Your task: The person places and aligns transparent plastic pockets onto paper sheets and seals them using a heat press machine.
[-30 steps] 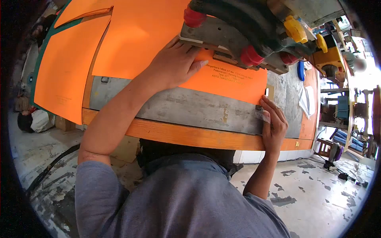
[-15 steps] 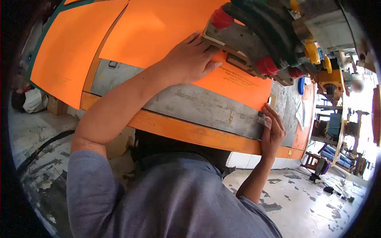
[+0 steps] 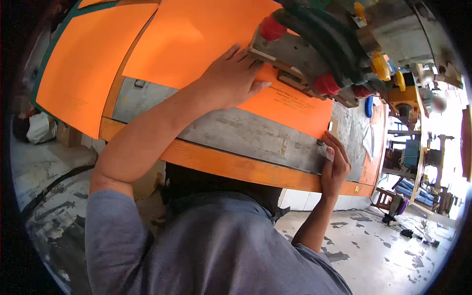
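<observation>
Sheet of bright orange paper lies flat on the scuffed grey metal bed, long edge toward the wearer, right part running under the machine. Several lines of small dark print sit near its right end, too blurred to read.

Hands well apart. Left hand: palm down on the sheet, fingers loosely spread, thumb stuck out toward the print. Not gripping anything. Front fingers sit right by the edge of the flat grey metal plate; can't tell if any tip goes under it.

Right hand: at the sheet's near right corner, fingers bent and close together, pointing away from the body. Wrist crosses the orange wooden bench edge. Small dark block and a bit of clear film just beside the thumb. Can't tell whether thumb and fingers pinch anything.

Above the bed: dark green curved metal arm, rounded red knobs on the grey plate below it, yellow wing-shaped knob to the right. Gap between plate and sheet unclear from this angle.

Far left: second orange sheet over a green-edged board, faint print near its lower end.
</observation>
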